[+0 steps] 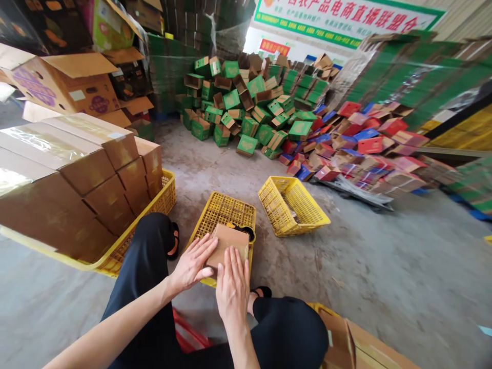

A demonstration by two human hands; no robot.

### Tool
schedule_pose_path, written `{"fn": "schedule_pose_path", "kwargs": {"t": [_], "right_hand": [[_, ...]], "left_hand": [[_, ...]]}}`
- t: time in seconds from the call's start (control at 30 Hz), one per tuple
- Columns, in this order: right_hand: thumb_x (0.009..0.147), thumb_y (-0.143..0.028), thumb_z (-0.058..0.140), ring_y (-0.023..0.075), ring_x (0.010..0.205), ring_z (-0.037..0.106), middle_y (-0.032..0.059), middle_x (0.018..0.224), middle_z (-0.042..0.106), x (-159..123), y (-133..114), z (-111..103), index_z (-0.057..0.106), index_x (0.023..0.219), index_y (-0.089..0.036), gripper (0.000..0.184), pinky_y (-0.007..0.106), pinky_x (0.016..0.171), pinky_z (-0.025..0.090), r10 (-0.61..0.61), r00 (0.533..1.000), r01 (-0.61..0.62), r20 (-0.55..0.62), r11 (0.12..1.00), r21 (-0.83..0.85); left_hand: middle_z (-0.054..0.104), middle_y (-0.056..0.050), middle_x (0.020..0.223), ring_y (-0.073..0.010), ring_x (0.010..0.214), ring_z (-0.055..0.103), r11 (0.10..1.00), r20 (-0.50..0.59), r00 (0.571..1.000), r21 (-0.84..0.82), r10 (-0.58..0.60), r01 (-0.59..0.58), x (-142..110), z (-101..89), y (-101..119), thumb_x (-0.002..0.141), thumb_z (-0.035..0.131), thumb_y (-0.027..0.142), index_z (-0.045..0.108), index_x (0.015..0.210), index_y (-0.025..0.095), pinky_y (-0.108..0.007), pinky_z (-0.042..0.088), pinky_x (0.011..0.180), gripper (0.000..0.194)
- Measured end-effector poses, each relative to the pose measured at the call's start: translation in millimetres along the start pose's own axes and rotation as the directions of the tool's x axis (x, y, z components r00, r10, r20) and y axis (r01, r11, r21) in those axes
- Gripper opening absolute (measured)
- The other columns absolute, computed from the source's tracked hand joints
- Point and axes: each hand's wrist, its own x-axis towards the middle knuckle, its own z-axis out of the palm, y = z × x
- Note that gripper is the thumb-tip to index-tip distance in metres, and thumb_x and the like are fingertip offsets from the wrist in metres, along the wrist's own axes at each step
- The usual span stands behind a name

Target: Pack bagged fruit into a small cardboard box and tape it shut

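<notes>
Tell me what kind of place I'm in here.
Likely a packing warehouse: there's a heap of green cardboard boxes, a large yellow crate of brown cartons, and a banner overhead.

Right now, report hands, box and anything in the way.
Both hands flat on small cardboard box. Box resting on yellow crate. Black-and-yellow object close behind box, partly hidden.

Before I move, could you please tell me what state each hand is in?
Left hand: open, flat on the small cardboard box.
Right hand: open, fingers flat on the same box.
</notes>
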Motion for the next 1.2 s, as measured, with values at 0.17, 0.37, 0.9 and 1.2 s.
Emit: {"fn": "schedule_pose_path", "kwargs": {"t": [0.17,0.37,0.9,1.2], "right_hand": [[0.11,-0.035,0.034,0.0293,0.146,0.047,0.0157,0.156,0.051,-17,26,-12,0.032,0.162,-0.015,0.056,0.051,0.118,0.04,0.102,0.995,-0.103,-0.01,0.994,-0.035],[0.109,-0.035,0.037,0.0301,0.148,0.044,0.0169,0.161,0.043,-25,27,-2,0.024,0.165,-0.015,0.06,0.048,0.114,0.048,0.133,0.989,-0.131,-0.069,0.991,0.035],[0.11,-0.048,0.028,0.0235,0.144,0.05,0.0131,0.152,0.057,50,-11,-16,0.046,0.155,-0.014,0.06,0.044,0.122,0.041,-0.133,0.976,0.069,0.173,0.941,0.332],[0.108,-0.056,0.03,0.0248,0.146,0.048,0.0118,0.154,0.054,59,-1,-19,0.046,0.155,-0.014,0.064,0.046,0.123,0.039,-0.199,0.946,0.108,0.257,0.939,0.327]], "left_hand": [[0.036,-0.011,0.166,-0.0318,0.156,0.027,0.999,0.028,1.0,0.033,0.004,-0.005,1,-0.1,1,0.1,0.022,0.075,0.017,0.167,0.019,-0.049,0.029,0.126,0.087],[0.038,-0.012,0.165,-0.0315,0.156,0.027,0.998,0.01,1.0,0.062,0.008,-0.009,2,-6.5,6,0.105,0.035,0.064,0.024,0.165,0.017,-0.05,0.032,0.125,0.077],[0.048,-0.018,0.153,-0.0333,0.148,0.04,0.983,-0.148,0.984,-0.142,0.096,-0.117,-1,19.2,21,0.108,0.038,0.045,0.036,0.159,0.023,-0.054,0.044,0.117,0.056],[0.043,-0.013,0.159,-0.0316,0.152,0.035,0.982,-0.168,0.985,-0.175,0.037,-0.067,-6,29.9,20,0.107,0.038,0.047,0.03,0.161,0.029,-0.055,0.04,0.12,0.057]]}}
